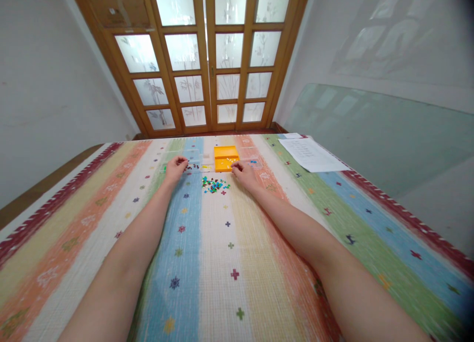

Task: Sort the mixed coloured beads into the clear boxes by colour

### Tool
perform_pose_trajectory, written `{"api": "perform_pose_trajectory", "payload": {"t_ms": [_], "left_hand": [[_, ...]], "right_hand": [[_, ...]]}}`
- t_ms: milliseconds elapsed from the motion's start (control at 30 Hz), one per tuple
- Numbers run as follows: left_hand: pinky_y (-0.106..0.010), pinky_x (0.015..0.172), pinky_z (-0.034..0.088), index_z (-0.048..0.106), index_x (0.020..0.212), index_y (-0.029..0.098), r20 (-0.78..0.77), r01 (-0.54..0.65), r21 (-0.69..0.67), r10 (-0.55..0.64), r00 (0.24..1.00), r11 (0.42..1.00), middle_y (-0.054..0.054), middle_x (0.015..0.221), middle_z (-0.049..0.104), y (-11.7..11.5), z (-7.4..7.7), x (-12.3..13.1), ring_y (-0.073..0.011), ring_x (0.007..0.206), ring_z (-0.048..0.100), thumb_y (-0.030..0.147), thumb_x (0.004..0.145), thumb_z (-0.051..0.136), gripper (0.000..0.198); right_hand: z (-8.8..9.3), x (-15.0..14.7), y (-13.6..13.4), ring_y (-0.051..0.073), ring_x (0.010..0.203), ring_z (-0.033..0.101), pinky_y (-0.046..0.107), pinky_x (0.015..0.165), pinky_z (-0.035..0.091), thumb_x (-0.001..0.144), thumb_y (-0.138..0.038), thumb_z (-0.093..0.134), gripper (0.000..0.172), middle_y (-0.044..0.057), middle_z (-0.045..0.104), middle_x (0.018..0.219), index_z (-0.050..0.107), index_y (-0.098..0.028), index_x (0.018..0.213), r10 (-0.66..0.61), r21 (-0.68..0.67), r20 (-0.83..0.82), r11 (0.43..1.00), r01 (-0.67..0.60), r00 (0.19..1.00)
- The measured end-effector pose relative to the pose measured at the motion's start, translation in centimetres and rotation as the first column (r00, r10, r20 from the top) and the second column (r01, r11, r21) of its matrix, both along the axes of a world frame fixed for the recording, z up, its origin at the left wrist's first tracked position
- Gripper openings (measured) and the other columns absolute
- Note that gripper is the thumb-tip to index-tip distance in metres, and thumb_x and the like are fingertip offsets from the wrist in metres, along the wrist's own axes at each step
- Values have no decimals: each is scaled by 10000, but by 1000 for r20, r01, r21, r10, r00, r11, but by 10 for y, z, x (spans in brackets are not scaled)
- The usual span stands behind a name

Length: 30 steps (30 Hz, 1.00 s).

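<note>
My left hand [175,169] is closed in a pinch above a clear plastic box with dark red-brown pieces [195,166] in it. Whatever lies between those fingertips is too small to make out. At the front right corner of an open yellow box [221,166] is my right hand [243,174], its fingers pinched together; I cannot see what they hold. Several small white pieces [231,160] lie in the yellow box. Between my hands, nearer to me, a loose pile of small blue, green and brown pieces [215,185] rests on the cloth.
Yellow pieces [206,167] lie between the boxes, and blue pieces [254,162] sit in a clear container right of the yellow box. Printed paper sheets [313,154] lie at the back right. A striped tablecloth [218,263] covers the table, with glass-paned doors [225,70] beyond.
</note>
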<state>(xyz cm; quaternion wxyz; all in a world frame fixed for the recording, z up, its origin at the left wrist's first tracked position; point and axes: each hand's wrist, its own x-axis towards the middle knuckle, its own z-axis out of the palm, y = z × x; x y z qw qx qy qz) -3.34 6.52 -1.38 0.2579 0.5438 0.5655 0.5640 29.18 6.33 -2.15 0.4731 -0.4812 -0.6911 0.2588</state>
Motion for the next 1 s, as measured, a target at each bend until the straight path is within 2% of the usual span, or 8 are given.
{"api": "perform_pose_trajectory", "payload": {"t_ms": [200,333,400,500,567,667,800,1000], "left_hand": [[-250,607,511,669,1121,180,25,-55,13,55,998,998,-35,903,697,2,-2,0,-132,637,616,403,813,682,381],[-274,654,507,706,1134,197,-211,19,35,-12,977,999,-42,929,719,-3,0,4,-157,685,643,400,858,645,349],[-287,677,485,745,1039,190,-415,127,6,-113,903,992,-39,849,719,-8,2,9,-176,703,627,387,884,609,285],[-300,710,463,769,965,191,-640,301,-92,-289,712,949,-44,836,729,-16,8,17,-190,733,615,356,893,580,261],[-302,721,455,771,936,197,-709,371,-151,-362,605,916,-46,854,733,-20,11,22,-193,750,618,321,877,579,237],[-300,715,449,762,917,203,-740,402,-200,-407,536,893,-40,851,723,-23,13,25,-190,761,623,278,849,583,205],[-299,708,448,754,941,210,-726,403,-236,-436,531,884,-30,841,705,-22,12,24,-190,762,617,270,830,610,191],[-319,737,466,776,886,239,-668,416,-199,-433,605,887,-44,842,710,-19,8,25,-210,758,618,251,804,651,150]], "right_hand": [[0,1,0,197,804,626,310,765,454,844,-222,551,169,18,724,864,707,-211,908,1,-20,12,1000,-1,1000],[-2,0,1,199,809,631,317,782,461,843,-227,553,164,15,726,871,706,-214,901,5,-13,-3,1000,-5,1000],[-4,0,2,201,812,633,321,790,464,837,-223,552,168,16,727,878,708,-215,901,7,-14,-12,1000,-7,1000],[-5,1,2,204,816,638,323,792,468,831,-219,553,174,17,724,877,710,-214,906,13,-14,-11,1000,-13,1000],[-5,1,3,203,813,638,324,793,472,829,-213,553,177,16,726,878,712,-214,907,19,-7,-1,1000,-19,1000],[-6,0,3,200,819,641,321,796,477,833,-205,552,181,21,733,894,714,-211,915,19,-1,8,1000,-19,1000],[-4,0,2,196,835,645,317,812,487,837,-196,560,175,25,745,921,713,-211,920,9,-20,23,1000,-9,1000],[-1,0,-1,197,840,642,325,835,494,840,-191,561,174,24,746,930,713,-214,921,11,-29,34,1000,-10,999]]}}
